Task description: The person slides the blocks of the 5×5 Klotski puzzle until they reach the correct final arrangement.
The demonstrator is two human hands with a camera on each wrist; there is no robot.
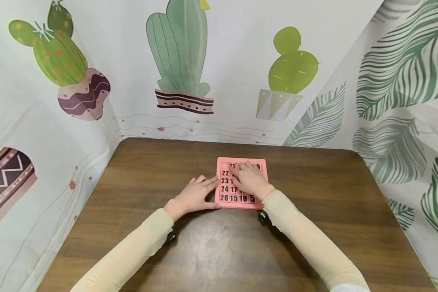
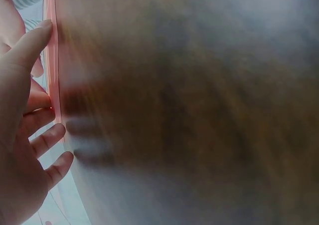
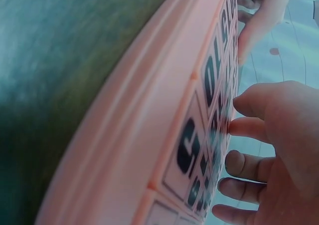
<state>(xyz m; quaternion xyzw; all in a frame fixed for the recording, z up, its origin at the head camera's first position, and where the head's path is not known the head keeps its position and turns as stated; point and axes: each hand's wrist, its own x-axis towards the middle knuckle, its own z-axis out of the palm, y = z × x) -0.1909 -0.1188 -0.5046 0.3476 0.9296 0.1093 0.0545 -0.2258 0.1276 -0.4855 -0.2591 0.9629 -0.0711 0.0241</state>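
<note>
A pink number slide puzzle [image 1: 229, 189] lies flat on the table, its tiles printed with black numbers. The top-left cell shows no number. My left hand [image 1: 194, 195] rests at the puzzle's left side, fingertips and thumb against the edge; in the left wrist view the thumb [image 2: 31, 45] lies along the pink rim. Over the upper middle of the tiles is my right hand [image 1: 251, 180], palm down, hiding several numbers. In the right wrist view, its index fingertip [image 3: 241, 127] touches the tile face while the other fingers spread loosely.
The brown wooden table [image 1: 211, 251] extends around the puzzle on all sides. Behind it hangs a white cloth [image 1: 237, 65] printed with cacti and leaves. A small black device [image 1: 170, 238] sits under the left wrist, and another [image 1: 263, 216] under the right.
</note>
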